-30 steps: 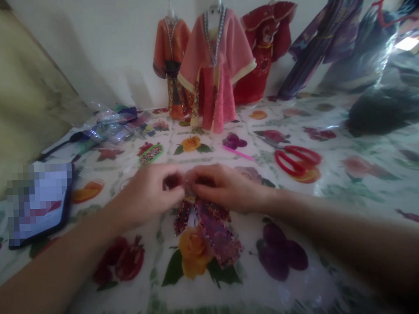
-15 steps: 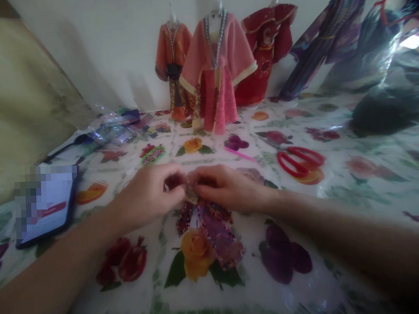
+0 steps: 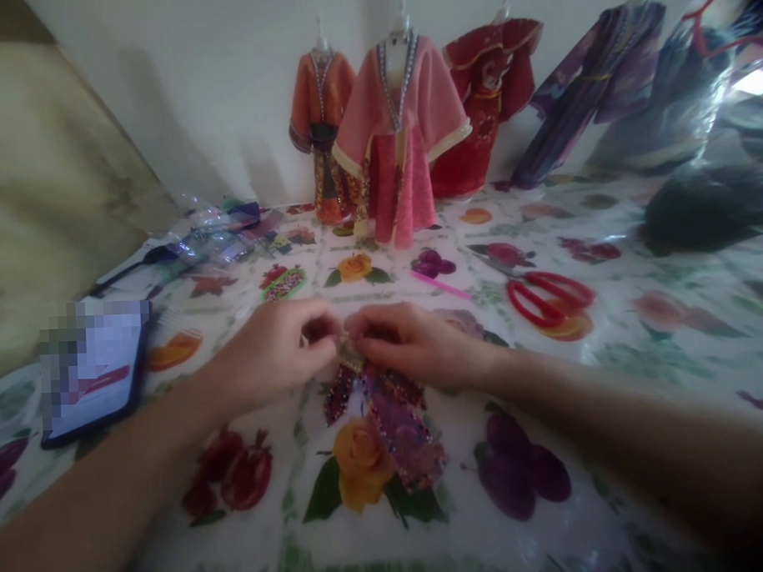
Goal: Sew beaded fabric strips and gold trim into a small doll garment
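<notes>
A small purple fabric piece with beaded edges hangs in strips over the tablecloth, its pale gold top between my fingertips. My left hand pinches that top from the left, thumb and forefinger brought together. From the other side my right hand pinches it too, the fingertips of both hands almost touching. My fingers hide part of the gold top, and blur keeps finer detail from showing. Just beyond my left hand lies a green-rimmed dish of tiny beads.
Red-handled scissors and a pink stick lie beyond my right hand. A phone rests at left, near plastic packets. Along the wall stand several doll dresses, including a pink one. A dark bundle sits at right.
The camera view has shifted slightly, so the surroundings sit a little more to the right. Both hands keep their pinch on the beaded fabric piece, with barely any finger movement.
</notes>
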`<state>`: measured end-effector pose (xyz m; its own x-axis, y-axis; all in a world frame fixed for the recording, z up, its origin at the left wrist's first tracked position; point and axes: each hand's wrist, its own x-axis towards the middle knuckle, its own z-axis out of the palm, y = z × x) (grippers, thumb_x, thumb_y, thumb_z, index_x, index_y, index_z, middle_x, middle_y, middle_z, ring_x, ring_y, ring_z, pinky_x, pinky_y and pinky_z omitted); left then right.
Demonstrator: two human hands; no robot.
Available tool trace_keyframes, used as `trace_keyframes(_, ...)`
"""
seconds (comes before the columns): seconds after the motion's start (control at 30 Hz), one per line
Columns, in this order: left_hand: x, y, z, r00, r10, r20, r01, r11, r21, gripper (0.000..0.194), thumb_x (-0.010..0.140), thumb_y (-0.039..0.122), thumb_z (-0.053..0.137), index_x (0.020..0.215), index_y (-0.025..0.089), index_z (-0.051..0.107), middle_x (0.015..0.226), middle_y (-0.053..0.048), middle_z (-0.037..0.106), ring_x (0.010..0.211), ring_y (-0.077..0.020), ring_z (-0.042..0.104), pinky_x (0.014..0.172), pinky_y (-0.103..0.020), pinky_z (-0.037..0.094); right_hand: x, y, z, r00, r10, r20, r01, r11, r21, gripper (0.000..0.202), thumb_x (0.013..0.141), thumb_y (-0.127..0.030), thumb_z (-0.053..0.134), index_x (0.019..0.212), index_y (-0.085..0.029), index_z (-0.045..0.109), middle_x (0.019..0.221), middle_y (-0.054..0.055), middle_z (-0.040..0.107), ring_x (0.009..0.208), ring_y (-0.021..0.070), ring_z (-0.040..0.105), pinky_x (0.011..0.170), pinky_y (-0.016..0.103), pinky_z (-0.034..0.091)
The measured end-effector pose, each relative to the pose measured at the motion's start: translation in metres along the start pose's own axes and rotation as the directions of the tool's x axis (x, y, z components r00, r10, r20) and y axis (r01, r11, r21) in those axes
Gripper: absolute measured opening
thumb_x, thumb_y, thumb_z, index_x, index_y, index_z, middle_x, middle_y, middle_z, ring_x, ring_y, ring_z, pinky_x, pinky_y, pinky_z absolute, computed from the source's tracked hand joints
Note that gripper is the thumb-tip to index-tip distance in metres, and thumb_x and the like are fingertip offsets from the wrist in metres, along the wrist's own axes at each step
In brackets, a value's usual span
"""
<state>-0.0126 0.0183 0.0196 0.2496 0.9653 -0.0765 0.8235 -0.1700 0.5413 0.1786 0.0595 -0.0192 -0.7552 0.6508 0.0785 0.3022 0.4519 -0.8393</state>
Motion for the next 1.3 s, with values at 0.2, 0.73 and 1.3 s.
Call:
trace_keyframes(0.2, 0.003, -0.020, -0.013, 0.999, -0.011, -0.036, 0.011, 1.000, 0.002, 0.007, 0.078, 0.022, 0.053, 0.076, 0.020, 0.060, 0.067, 0.003, 0.061, 0.062, -0.0125, 0.055, 0.057, -0.023, 0.040, -0.001, -0.002, -0.001, 1.000, 0.016, 0.007, -0.016, 0.999, 0.034, 0.010, 0.086, -0.016, 0.050, 0.080, -0.016, 0.058, 0.074, -0.001, 0.057, 0.067, 0.0111, 0.050, 0.062, 0.024, 0.040)
trace_keyframes(0.73, 0.011, -0.045, -0.025, 0.993, -0.086, -0.076, 0.088, 0.996, 0.020, 0.014, 0.080, 0.032, 0.056, 0.076, 0.020, 0.060, 0.063, 0.003, 0.059, 0.056, -0.0126, 0.052, 0.052, -0.023, 0.037, 0.000, 0.001, 0.000, 1.000, 0.007, 0.015, -0.008, 0.999, 0.034, 0.010, 0.086, -0.017, 0.050, 0.078, -0.018, 0.056, 0.076, 0.000, 0.056, 0.069, 0.0117, 0.050, 0.063, 0.024, 0.041)
trace_keyframes(1.3, 0.015, -0.002, -0.001, 0.922, 0.044, -0.385, -0.072, 0.996, -0.059, 0.006, 0.082, 0.035, 0.055, 0.083, 0.030, 0.058, 0.077, 0.011, 0.065, 0.080, -0.0178, 0.058, 0.074, -0.027, 0.040, 0.002, 0.006, 0.002, 0.996, -0.085, -0.017, 0.084, 0.995, -0.047, 0.005, 0.087, -0.017, 0.057, 0.083, -0.015, 0.059, 0.078, -0.001, 0.059, 0.072, 0.0109, 0.054, 0.070, 0.021, 0.045)
